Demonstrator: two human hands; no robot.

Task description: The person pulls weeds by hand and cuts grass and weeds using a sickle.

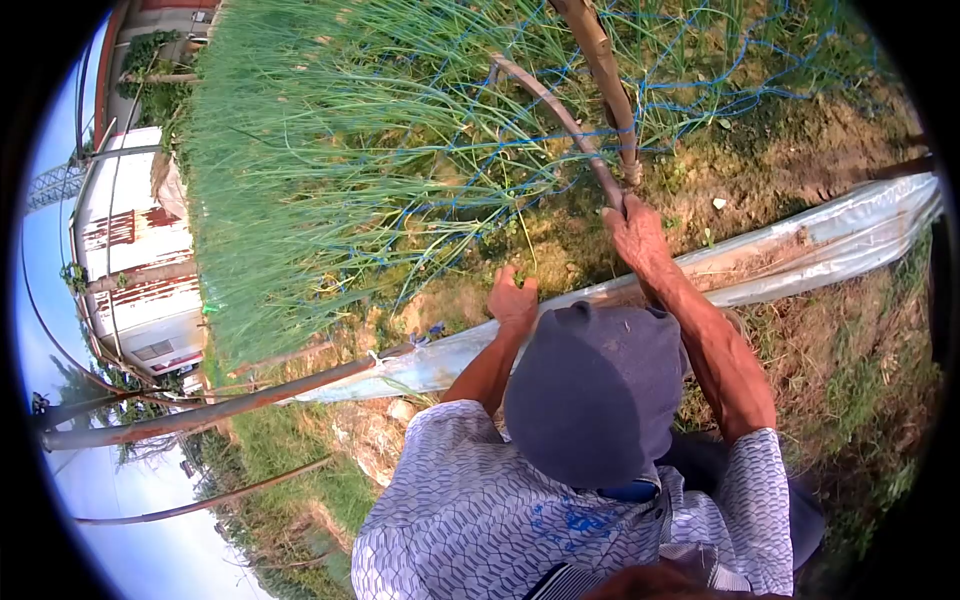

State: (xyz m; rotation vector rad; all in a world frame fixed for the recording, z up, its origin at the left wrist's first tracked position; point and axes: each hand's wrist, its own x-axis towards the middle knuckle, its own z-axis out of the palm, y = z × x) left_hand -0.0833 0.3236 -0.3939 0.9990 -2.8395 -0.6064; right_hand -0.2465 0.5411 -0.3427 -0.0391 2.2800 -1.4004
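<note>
My right hand point(640, 240) is closed round the lower end of a curved sickle-like tool point(560, 118), which reaches up and left over the plants. Its near end lies beside the foot of a wooden stake point(604, 80). My left hand point(514, 298) is low over the soil, with fingers bent and pressed together near a bit of green; what they hold is too small to name. Long thin green plants point(300, 170) with blue netting point(720, 92) fill the bed in front of both hands.
Clear plastic sheeting point(780, 258) runs along the bed's edge, beside a long pole point(220, 412). A rounded shape in dark grey cloth point(600, 400) sits between my forearms. At the left stands a white, rusty building point(130, 270). Dry grass point(830, 380) lies at the right.
</note>
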